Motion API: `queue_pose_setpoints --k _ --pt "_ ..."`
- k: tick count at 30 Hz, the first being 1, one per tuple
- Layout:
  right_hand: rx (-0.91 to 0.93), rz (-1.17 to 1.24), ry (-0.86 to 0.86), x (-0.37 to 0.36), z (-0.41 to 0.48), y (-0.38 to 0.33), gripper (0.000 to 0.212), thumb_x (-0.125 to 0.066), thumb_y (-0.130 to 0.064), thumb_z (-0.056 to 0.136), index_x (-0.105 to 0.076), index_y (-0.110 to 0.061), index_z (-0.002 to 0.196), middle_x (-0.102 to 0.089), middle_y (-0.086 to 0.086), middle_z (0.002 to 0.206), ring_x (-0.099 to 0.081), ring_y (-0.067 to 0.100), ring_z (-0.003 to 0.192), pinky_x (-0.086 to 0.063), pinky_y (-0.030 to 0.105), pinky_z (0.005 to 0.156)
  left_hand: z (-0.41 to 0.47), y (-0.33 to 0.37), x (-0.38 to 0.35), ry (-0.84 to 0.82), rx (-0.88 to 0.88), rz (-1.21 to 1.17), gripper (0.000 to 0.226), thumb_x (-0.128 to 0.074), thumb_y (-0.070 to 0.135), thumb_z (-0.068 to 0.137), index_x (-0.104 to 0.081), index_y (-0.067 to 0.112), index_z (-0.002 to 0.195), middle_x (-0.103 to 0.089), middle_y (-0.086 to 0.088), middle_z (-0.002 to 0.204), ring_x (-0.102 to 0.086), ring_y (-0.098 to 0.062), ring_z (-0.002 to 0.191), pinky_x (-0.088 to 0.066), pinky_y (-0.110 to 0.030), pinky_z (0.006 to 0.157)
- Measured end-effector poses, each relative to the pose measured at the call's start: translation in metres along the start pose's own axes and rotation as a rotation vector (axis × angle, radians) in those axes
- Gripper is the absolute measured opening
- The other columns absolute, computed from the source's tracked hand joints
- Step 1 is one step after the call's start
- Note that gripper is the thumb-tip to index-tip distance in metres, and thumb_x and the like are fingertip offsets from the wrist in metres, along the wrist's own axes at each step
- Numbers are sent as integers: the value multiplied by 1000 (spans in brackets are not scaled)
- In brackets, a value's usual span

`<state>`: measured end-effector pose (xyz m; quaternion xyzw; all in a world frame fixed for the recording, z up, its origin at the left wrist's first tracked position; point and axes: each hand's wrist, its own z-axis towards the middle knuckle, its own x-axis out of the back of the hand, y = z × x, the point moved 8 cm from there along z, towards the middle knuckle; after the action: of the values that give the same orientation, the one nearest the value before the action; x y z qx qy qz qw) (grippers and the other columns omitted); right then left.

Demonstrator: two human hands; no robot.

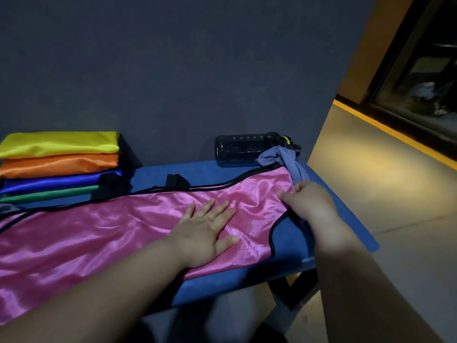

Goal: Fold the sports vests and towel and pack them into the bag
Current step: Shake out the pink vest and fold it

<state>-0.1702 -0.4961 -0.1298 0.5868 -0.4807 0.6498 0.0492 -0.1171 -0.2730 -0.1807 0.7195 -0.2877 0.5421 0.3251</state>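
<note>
— What's closest to us?
— Two bare forearms, reaching in over the near edge of the bench. The left hand (205, 233) lies flat on the pink vest (111, 233), fingers straight and spread. It presses the cloth down and grips nothing.
— And the right hand (309, 201)?
— Its fingers are curled. Thumb and fingers pinch the vest's black-trimmed end, near the right end of the blue bench (289, 241).
— Where does the vest lie?
— Spread lengthwise along the bench top, shiny and a little wrinkled. It runs out of view on the left, and its near side reaches the front edge.
— And around it?
— Just beyond the right hand, a grey-blue towel (279, 155) lies crumpled at the far right corner. It touches a dark bottle (242, 149) lying on its side along the back edge. A black strap (176, 181) sits by the vest's far side, mid-bench. At the far left corner, folded vests are stacked: the yellow vest (59, 143) on top, then the orange vest (59, 165), the blue vest (49, 183), and the green vest (44, 194) lowest.
</note>
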Motion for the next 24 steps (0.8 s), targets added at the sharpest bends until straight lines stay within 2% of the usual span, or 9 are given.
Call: queue_pose_setpoints --k 2,6,9,11,14,16,18,21,24 --pt "-3 30 -18 -1 3 0 36 -73 -45 80 -54 -16 90 -63 2 87 -63 27 85 -47 34 67 1 1 -1 1 -9 1 96 5 82 66 13 38 151 23 18 151 18 -13 147 17 -44 115" --pt "-17 43 -24 1 4 3 59 -78 -42 76 -56 -14 124 -64 6 115 -60 27 105 -46 30 75 1 0 -1 -13 -1 -1 93 3 81 67 17 40 149 27 20 146 20 -10 146 17 -44 117" --pt "9 179 12 9 4 4 73 -77 -36 79 -48 -10 140 -52 8 140 -53 27 123 -44 33 94 3 -1 -1 15 -8 -32 93 8 84 66 17 41 149 29 19 150 22 -9 144 15 -44 118" --pt "5 371 -3 11 4 6 69 -80 -34 77 -52 -13 136 -57 6 132 -58 25 115 -46 37 99 4 -3 3 79 -4 -76 97 17 86 63 13 44 150 24 20 154 23 -6 142 16 -43 117" --pt "-14 596 -41 7 6 10 55 -85 -36 60 -65 -17 108 -72 6 102 -69 28 91 -55 49 90 6 -5 9 150 8 -92 90 19 76 70 4 43 152 9 20 160 21 -2 140 16 -41 116" --pt "-23 727 -55 5 9 11 37 -82 -28 67 -67 -18 99 -74 10 91 -72 32 85 -56 54 86 5 -5 12 149 17 -86 85 13 69 73 1 42 152 4 20 160 18 -4 143 16 -40 115" --pt "5 738 -37 8 10 7 19 -76 -24 77 -67 -19 94 -75 10 88 -72 32 84 -56 55 85 5 -1 7 83 7 -62 85 9 71 72 6 43 151 11 21 157 18 -9 146 18 -42 114" --pt "82 626 26 15 9 -1 16 -72 -28 82 -64 -21 93 -73 8 90 -70 29 85 -56 51 85 6 1 -3 -17 -11 11 90 6 79 68 14 42 150 23 22 149 22 -13 146 21 -49 114" --pt "168 565 102 19 4 -19 13 -68 -29 88 -59 -23 95 -70 10 95 -68 30 86 -55 45 83 7 -1 -4 -63 21 54 84 -8 79 79 13 41 151 18 16 158 21 -16 147 17 -53 116"
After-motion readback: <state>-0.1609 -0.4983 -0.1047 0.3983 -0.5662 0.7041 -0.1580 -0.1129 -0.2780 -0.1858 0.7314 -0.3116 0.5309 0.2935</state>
